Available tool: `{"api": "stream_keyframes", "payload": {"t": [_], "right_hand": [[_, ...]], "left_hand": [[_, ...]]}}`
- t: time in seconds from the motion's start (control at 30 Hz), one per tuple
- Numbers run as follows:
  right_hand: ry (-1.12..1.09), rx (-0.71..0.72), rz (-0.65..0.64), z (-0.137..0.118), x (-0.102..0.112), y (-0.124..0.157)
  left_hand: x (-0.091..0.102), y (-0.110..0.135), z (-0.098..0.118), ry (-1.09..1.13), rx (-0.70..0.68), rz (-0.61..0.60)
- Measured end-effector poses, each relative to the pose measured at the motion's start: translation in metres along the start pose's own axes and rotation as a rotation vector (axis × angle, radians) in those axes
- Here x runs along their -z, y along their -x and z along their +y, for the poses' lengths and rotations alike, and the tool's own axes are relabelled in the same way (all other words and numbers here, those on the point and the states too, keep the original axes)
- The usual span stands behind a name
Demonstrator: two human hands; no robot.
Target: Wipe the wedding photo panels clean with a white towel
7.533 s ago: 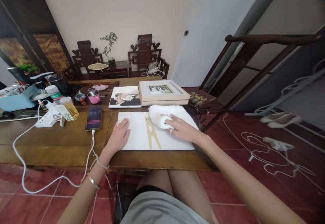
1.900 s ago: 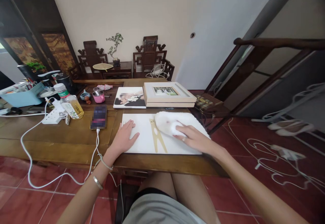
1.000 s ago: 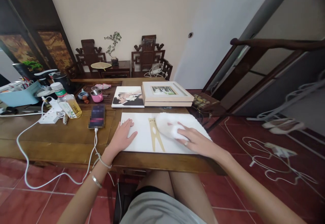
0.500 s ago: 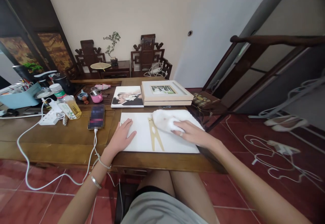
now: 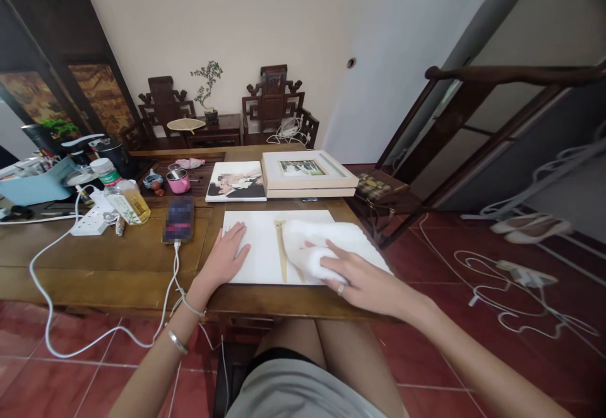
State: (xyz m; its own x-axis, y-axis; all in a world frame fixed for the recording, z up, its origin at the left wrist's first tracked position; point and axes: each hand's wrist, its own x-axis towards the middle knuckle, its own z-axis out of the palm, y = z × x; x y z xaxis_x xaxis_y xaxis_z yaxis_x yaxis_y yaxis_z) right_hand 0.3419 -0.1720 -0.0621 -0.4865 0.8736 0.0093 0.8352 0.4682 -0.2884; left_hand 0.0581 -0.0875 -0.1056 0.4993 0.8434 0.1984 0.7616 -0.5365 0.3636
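A flat white board [image 5: 255,241] lies near the table's front edge, with a gold strip-like shape [image 5: 280,250] running down its middle. My left hand [image 5: 227,257] rests flat on the board's left end, fingers stretched out. A fluffy white cloth [image 5: 307,238] covers the board's right part and hides some of the gold shape. My right hand [image 5: 348,276] grips a bunched part of this cloth and presses it down on the board, close to the front edge.
Behind the board are a photo print [image 5: 237,181] and stacked picture frames [image 5: 310,175]. To the left, a phone [image 5: 178,219] on a charging cable, a bottle [image 5: 125,197], a power strip [image 5: 92,216] and a pink cup [image 5: 178,181] stand on the wooden table [image 5: 118,273].
My right hand has moved the white cloth toward me and slightly right, so it covers more of the board's right side and the gold shape. My left hand stays put.
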Motion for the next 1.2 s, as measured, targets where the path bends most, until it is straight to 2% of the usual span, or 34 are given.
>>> {"api": "stream_keyframes", "payload": {"t": [0.07, 0.13, 0.33, 0.43, 0.53, 0.67, 0.8, 0.9, 1.0, 1.2], "right_hand": [[-0.002, 0.071, 0.012, -0.011, -0.001, 0.001], [-0.006, 0.13, 0.042, -0.014, -0.003, -0.011], [0.101, 0.135, 0.151, 0.008, -0.012, -0.089], [0.148, 0.136, 0.172, 0.009, -0.014, -0.113], [0.149, 0.158, 0.178, -0.002, -0.017, -0.108], [0.115, 0.187, 0.163, -0.029, -0.027, -0.068], [0.048, 0.262, 0.095, -0.058, -0.032, -0.024], [0.02, 0.315, 0.039, -0.066, -0.029, -0.011], [0.02, 0.312, 0.044, -0.055, -0.021, -0.027], [0.108, 0.233, 0.141, -0.013, -0.012, -0.106]], "left_hand": [[0.0, 0.0, 0.0, -0.011, -0.008, -0.016], [0.001, 0.0, 0.0, -0.025, -0.01, -0.031], [0.001, 0.0, -0.001, -0.049, -0.012, -0.035], [0.0, 0.0, -0.001, -0.046, -0.015, -0.027], [0.0, 0.0, 0.0, -0.036, -0.014, -0.018], [-0.001, 0.0, 0.001, -0.026, -0.014, -0.012], [-0.001, 0.0, 0.002, -0.031, -0.006, -0.013], [-0.002, 0.0, 0.002, -0.034, -0.012, -0.018], [-0.002, 0.0, 0.001, -0.04, -0.014, -0.02], [-0.002, -0.001, -0.001, -0.032, -0.008, -0.02]]}}
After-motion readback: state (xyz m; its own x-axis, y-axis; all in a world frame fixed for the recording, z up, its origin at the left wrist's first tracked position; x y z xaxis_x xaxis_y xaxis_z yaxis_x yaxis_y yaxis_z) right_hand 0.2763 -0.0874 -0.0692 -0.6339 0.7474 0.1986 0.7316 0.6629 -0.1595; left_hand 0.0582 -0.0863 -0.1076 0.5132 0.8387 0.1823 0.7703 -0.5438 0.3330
